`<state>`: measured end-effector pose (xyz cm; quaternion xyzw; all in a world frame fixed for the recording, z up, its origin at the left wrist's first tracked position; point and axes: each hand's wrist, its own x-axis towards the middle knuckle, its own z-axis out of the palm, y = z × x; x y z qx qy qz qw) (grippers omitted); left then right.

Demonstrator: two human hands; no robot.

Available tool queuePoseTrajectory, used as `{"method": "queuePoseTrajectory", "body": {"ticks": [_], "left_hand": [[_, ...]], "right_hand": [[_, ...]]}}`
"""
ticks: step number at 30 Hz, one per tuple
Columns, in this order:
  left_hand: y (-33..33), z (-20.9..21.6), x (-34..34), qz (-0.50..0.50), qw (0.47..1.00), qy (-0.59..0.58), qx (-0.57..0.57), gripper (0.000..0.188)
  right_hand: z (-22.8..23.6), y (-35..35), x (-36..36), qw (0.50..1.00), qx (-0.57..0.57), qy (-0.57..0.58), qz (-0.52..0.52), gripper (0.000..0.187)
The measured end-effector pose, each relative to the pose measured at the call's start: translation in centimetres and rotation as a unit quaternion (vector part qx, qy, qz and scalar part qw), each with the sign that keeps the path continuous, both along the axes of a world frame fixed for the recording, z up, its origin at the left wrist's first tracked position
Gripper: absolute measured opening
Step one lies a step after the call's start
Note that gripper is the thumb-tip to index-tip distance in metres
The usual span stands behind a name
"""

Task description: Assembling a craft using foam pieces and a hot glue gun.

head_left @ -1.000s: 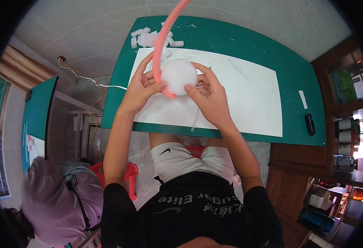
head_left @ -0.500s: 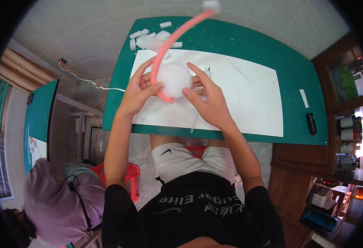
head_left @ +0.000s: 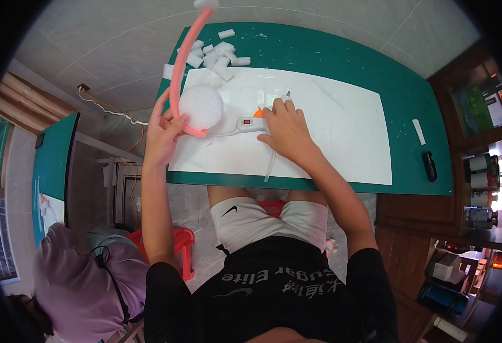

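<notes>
The left hand (head_left: 162, 134) grips a pink foam tube (head_left: 178, 74) curving around a white foam ball (head_left: 201, 107) at the white sheet's (head_left: 331, 137) far left corner. Just right of the ball, the right hand (head_left: 285, 128) closes on a white glue gun (head_left: 251, 124) lying on the sheet.

The person wears a black short-sleeved shirt, white shorts, bare forearms.

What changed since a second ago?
The right hand let go of the white foam ball and moved right onto the glue gun lying on the white mat. The left hand now holds the ball and the pink tube alone, shifted left toward the mat's edge. The foam pieces, the green table and the black item near its right edge stayed put.
</notes>
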<state>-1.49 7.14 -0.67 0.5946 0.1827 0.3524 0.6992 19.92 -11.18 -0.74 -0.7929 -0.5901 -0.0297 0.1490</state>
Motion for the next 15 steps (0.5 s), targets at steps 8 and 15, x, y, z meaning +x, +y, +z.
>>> {"method": "queuePoseTrajectory", "body": {"ticks": [8, 15], "left_hand": [[-0.4, 0.5, -0.2, -0.015, 1.000, 0.015, 0.003, 0.072], [-0.8, 0.2, 0.4, -0.054, 0.998, 0.015, 0.005, 0.072]], "right_hand": [[1.3, 1.2, 1.4, 0.990, -0.139, -0.016, 0.027, 0.039], [1.7, -0.2, 2.7, 0.987, -0.156, -0.035, 0.004, 0.037]]}}
